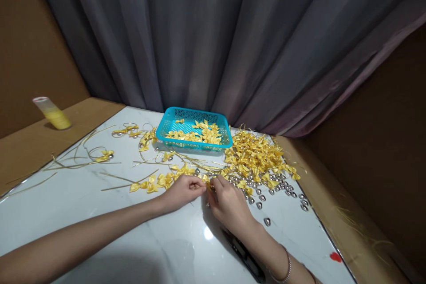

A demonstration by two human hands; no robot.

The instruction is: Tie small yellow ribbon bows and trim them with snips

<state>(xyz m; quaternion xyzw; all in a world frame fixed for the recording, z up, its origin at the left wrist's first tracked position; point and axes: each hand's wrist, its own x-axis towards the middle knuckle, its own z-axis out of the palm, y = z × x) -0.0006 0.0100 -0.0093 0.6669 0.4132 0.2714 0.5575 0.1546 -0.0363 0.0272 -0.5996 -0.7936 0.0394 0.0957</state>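
My left hand [186,191] and my right hand [228,199] meet over the middle of the white table [133,226], fingertips almost touching. Both are closed in a pinch; a bit of yellow ribbon [208,185] shows between them, mostly hidden by the fingers of my right hand. What my left fingertips pinch is too small to make out. Beside my left hand lies a row of yellow bows [151,184]. Silver heart-shaped pieces [259,198] are scattered past my right hand, in front of a large heap of yellow bows [254,151].
A blue basket [160,135] holding yellow bows stands at the back. Gold cords [80,157] lie at left and centre. A clear cup with yellow contents [55,115] is far left. A dark object [246,255] lies under my right forearm; a red piece [335,257] is near the right edge.
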